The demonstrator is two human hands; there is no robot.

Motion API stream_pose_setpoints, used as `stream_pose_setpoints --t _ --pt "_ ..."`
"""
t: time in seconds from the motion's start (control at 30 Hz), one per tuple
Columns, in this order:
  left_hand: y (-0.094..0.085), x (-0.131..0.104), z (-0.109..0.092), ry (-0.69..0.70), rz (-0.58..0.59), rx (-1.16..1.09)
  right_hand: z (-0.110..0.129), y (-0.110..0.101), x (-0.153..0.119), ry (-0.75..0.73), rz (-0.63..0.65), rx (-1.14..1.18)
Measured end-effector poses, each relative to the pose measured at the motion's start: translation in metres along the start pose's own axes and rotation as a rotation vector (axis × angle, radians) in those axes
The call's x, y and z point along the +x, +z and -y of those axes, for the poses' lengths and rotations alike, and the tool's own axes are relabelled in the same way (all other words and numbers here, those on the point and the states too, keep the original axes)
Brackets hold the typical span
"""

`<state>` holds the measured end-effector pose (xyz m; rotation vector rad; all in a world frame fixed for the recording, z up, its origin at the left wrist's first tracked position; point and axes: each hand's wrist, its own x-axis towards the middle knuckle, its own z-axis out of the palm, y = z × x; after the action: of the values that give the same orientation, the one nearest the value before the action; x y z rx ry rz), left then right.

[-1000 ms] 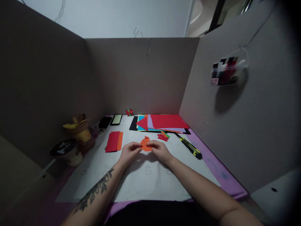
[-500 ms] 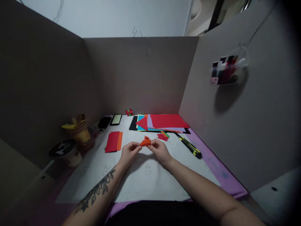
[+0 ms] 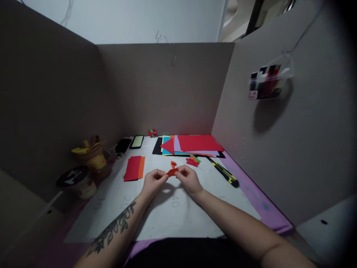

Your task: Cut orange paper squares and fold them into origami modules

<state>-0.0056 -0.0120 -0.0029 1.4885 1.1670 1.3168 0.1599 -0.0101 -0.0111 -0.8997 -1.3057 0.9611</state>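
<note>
A small folded piece of orange-red paper (image 3: 172, 172) is pinched between my two hands above the middle of the white mat. My left hand (image 3: 154, 181) grips its left end with thumb and fingers. At the right end, my right hand (image 3: 190, 180) pinches it the same way. Just beyond the held paper lies a small folded orange paper piece (image 3: 173, 163). Folded red and green paper pieces (image 3: 193, 160) are a little farther off, to the right of it.
Coloured paper sheets (image 3: 199, 143) lie stacked at the back. A yellow-black utility knife (image 3: 227, 175) is at right. Cut red and orange papers (image 3: 133, 168), a phone (image 3: 137, 142), a lidded tub (image 3: 79, 182) and a yellow container (image 3: 95, 160) stand left. A paper star (image 3: 152, 133) sits behind.
The held paper has turned between my fingers, showing a narrower, darker face. The orange piece beyond it shows more. My hands stay in nearly the same place.
</note>
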Motion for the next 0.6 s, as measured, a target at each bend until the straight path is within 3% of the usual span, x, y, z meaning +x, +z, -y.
stream_pose_setpoints --t 0.2,0.6 --pt "0.0005 -0.0019 -0.0037 0.018 0.017 0.018 -0.0006 0.0005 0.0 -0.017 -0.059 -0.033" --pt "0.0026 -0.0036 -0.008 0.034 0.041 -0.008 -0.0018 0.0025 -0.0037 0.008 -0.037 -0.08"
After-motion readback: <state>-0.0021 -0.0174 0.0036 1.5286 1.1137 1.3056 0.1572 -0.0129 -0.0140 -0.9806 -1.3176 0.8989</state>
